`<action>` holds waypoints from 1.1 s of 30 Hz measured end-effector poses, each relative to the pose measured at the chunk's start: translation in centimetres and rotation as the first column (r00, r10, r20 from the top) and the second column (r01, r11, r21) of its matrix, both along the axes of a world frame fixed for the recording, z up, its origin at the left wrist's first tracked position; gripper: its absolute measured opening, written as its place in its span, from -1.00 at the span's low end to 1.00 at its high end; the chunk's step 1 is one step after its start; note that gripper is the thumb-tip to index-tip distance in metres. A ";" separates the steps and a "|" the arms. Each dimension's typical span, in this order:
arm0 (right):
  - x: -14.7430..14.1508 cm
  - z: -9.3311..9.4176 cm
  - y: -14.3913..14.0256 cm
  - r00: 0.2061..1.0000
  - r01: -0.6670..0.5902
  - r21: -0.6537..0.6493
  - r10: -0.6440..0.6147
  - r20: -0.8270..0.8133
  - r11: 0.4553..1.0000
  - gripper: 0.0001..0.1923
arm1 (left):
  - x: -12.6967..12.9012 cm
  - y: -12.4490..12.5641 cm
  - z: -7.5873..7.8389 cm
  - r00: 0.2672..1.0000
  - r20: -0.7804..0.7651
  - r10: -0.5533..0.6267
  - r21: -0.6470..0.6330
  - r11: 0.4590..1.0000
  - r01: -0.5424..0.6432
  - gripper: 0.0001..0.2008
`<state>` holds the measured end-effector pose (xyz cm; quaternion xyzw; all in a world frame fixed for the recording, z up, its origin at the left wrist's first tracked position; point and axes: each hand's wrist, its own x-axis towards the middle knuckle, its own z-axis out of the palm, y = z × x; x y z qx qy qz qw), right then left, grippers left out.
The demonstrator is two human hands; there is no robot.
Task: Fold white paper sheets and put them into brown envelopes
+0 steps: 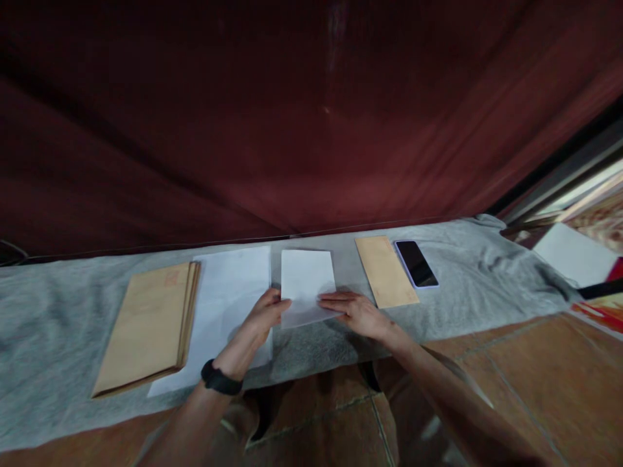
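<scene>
A white sheet of paper (306, 275), apparently folded, lies on the grey cloth in front of me. My left hand (267, 311) pinches its left edge, thumb on top and the other fingers beneath. On the paper's lower right part rests my right hand (357, 313), its fingers stretched out and lying flat. Larger white sheets (233, 285) are spread left of the folded paper, partly under my left forearm. To the right of my right hand is a single brown envelope (387, 269).
A stack of brown envelopes (143, 318) overlaps the white sheets at the left. A phone (417, 263) lies beside the single envelope. The grey cloth (477, 279) covers the narrow surface, with a dark red curtain (292, 130) behind it and floor tiles (549, 376) in front.
</scene>
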<state>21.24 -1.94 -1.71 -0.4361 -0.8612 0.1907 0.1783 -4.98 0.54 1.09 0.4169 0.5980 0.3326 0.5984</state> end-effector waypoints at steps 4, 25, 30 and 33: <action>1.0 0.8 -0.4 0.997 -0.051 -0.031 0.049 -0.056 0.998 -0.60 | -1.1 -0.4 -0.1 0.976 -0.061 -0.210 -0.061 0.977 0.206 -0.58; 1.1 2.0 -0.1 0.966 0.096 -0.381 -0.178 -0.187 0.920 -0.73 | -2.0 -2.4 0.0 0.856 -0.291 -0.428 0.177 0.855 0.488 -0.69; 0.7 0.6 0.9 0.922 0.194 -0.411 -0.309 -0.234 0.890 -0.69 | -1.3 -1.5 -0.9 0.960 -0.156 -0.232 0.189 0.947 0.260 -0.65; 0.4 0.0 1.6 0.900 0.275 -0.393 -0.379 -0.216 0.877 -0.71 | -0.9 -0.7 -1.3 0.969 -0.165 -0.182 0.231 0.948 0.218 -0.69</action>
